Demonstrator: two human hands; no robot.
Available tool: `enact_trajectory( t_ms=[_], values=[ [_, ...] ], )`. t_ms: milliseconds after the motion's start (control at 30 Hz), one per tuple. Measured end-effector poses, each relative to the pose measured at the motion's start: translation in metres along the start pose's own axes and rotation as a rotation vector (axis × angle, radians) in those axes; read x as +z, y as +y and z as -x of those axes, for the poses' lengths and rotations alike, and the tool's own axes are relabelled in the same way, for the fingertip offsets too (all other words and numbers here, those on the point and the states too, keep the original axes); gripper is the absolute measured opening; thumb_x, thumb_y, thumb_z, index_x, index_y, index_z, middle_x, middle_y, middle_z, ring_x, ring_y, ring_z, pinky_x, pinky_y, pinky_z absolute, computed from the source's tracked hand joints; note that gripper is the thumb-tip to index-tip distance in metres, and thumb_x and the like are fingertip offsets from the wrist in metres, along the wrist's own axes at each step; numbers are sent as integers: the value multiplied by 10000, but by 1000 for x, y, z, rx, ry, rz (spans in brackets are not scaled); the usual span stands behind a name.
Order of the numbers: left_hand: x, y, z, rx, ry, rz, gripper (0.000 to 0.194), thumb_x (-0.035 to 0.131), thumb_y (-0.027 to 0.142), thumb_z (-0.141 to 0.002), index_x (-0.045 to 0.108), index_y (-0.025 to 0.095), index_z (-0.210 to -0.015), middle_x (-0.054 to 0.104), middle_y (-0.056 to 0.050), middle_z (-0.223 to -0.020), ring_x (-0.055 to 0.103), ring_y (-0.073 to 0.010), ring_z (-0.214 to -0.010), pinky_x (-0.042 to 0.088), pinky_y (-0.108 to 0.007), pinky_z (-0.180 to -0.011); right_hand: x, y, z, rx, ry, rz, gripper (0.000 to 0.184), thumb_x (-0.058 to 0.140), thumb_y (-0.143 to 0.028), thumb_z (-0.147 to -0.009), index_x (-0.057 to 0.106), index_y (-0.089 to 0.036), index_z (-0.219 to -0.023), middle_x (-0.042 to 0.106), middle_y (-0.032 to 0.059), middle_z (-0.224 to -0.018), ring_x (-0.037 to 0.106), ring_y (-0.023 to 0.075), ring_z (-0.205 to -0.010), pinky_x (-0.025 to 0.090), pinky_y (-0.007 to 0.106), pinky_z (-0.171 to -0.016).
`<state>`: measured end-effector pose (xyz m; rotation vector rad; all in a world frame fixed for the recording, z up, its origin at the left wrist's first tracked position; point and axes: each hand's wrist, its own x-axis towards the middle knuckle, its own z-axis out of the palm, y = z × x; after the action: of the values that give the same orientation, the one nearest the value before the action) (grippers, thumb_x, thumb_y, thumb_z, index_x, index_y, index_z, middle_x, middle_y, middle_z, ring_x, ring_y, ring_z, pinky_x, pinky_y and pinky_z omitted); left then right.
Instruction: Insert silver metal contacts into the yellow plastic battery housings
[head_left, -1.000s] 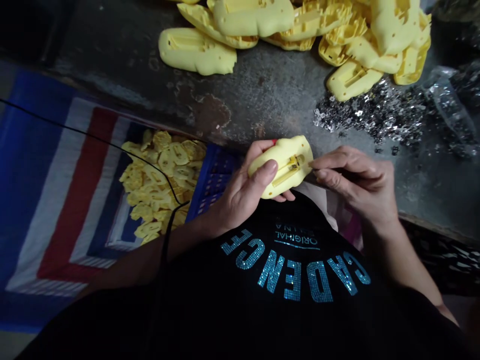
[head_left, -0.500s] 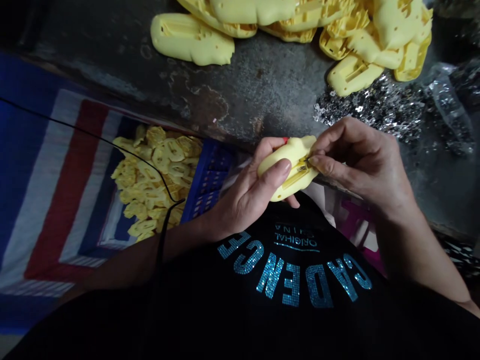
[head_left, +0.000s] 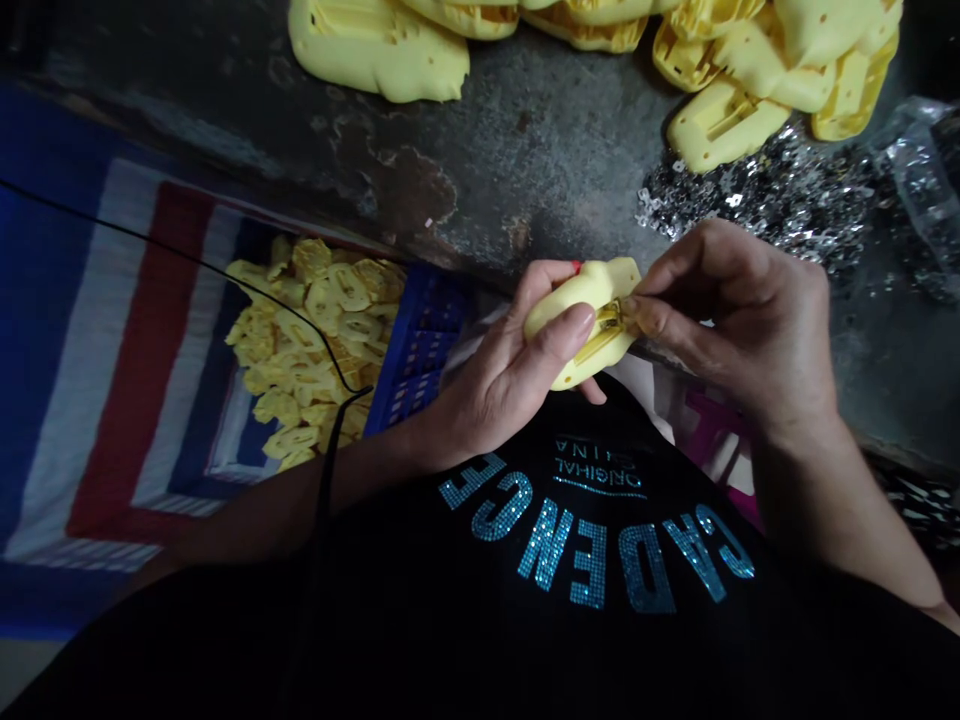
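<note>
My left hand (head_left: pixel 510 385) is shut around a yellow moulded plastic piece (head_left: pixel 596 290), its thumb lying across the top and its fingers beneath. A small gold-coloured metal part (head_left: pixel 609 322) sits in the slot of that piece. My right hand (head_left: pixel 731 325) is directly beside it, with thumb and forefinger pinching the metal part. The fingertips partly hide the part, and its exact shape cannot be made out.
A dark, worn bench (head_left: pixel 540 170) holds several large yellow pieces (head_left: pixel 724 122) and a heap of small metal bits (head_left: pixel 780 190). A clear plastic bag (head_left: pixel 915 160) lies at right. At left, a blue crate (head_left: pixel 416 350) holds yellow parts (head_left: pixel 322 330), beside striped cloth (head_left: pixel 127 350).
My right hand has moved in from the piece's edge and now pinches the metal part in the slot. The yellow piece has shifted slightly right in my left hand.
</note>
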<state>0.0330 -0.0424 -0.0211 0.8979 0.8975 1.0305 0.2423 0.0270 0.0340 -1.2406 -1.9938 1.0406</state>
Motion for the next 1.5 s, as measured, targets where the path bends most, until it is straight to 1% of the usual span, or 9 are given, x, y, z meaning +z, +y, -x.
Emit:
enact_trajectory(
  t_ms=[167, 333, 500, 633, 800, 933, 1100, 1333, 1500],
  values=[
    [-1, -3, -1, 4, 5, 60, 449, 632, 633, -1116, 548, 304, -1411, 706, -45, -1371, 817, -171, -854, 765, -330, -675, 2, 9, 9, -28, 69, -67, 124, 887, -292, -959, 765, -292, -939, 783, -29, -886, 714, 163, -718, 546, 338, -606],
    [-1, -3, -1, -4, 0, 48, 442, 613, 633, -1125, 528, 306, -1409, 709, -52, -1369, 815, -169, -849, 756, -320, -679, 2, 17, 12, -143, 128, 47, 36, 831, -333, -1018, 802, -313, -1014, 824, -4, -999, 726, 188, -809, 560, 362, -661],
    [4, 6, 5, 108, 10, -185, 485, 619, 600, -1130, 481, 300, -1486, 681, -83, -1474, 813, -189, -967, 753, -303, -739, 5, 33, 4, -60, 16, -118, 451, 926, -597, -899, 766, -326, -1223, 813, 31, -1257, 776, 259, -1090, 656, 380, -760],
    [11, 10, 7, 169, -6, -482, 501, 598, 550, -1146, 454, 261, -1529, 753, -100, -1354, 822, -205, -901, 725, -338, -764, 10, 42, 2, -2, -6, -248, 515, 962, -618, -843, 743, -330, -1210, 789, 26, -1234, 769, 243, -1080, 663, 348, -757],
    [12, 7, 4, 309, -99, -586, 551, 677, 461, -1111, 458, 275, -1582, 731, -132, -1476, 834, -271, -1083, 734, -418, -936, 18, 46, 15, -33, 123, -284, 496, 976, -555, -835, 725, -339, -1204, 763, 18, -1212, 760, 234, -1069, 678, 368, -845],
    [6, 11, 0, 201, -249, -421, 842, 869, 470, -989, 455, 342, -1712, 760, -111, -1422, 825, -298, -1216, 753, -400, -992, 21, 56, 30, -90, 281, -324, 484, 952, -517, -856, 703, -345, -1234, 749, 28, -1229, 758, 237, -1089, 687, 386, -859],
    [8, 21, -5, 146, -305, -408, 879, 1050, 477, -774, 716, 327, -1572, 715, -104, -1347, 814, -332, -1219, 773, -420, -948, 21, 66, 43, -253, 406, -320, 466, 904, -461, -875, 682, -385, -1277, 717, 59, -1302, 743, 325, -1231, 706, 501, -877],
    [15, 14, -7, 540, -334, -639, 778, 1006, 512, -826, 756, 197, -1493, 724, -107, -1232, 792, -251, -1067, 742, -333, -920, 20, 71, 50, -365, 535, -116, 452, 760, -608, -924, 602, -493, -1331, 680, 97, -1239, 708, 421, -1198, 655, 748, -994],
    [11, 13, -6, 782, -282, -770, 666, 944, 513, -897, 753, 152, -1424, 761, -143, -1197, 802, -244, -1056, 713, -311, -898, 26, 76, 42, -456, 608, -181, 469, 812, -603, -861, 625, -492, -1277, 644, 78, -1180, 686, 407, -1111, 610, 754, -1056]
  ],
)
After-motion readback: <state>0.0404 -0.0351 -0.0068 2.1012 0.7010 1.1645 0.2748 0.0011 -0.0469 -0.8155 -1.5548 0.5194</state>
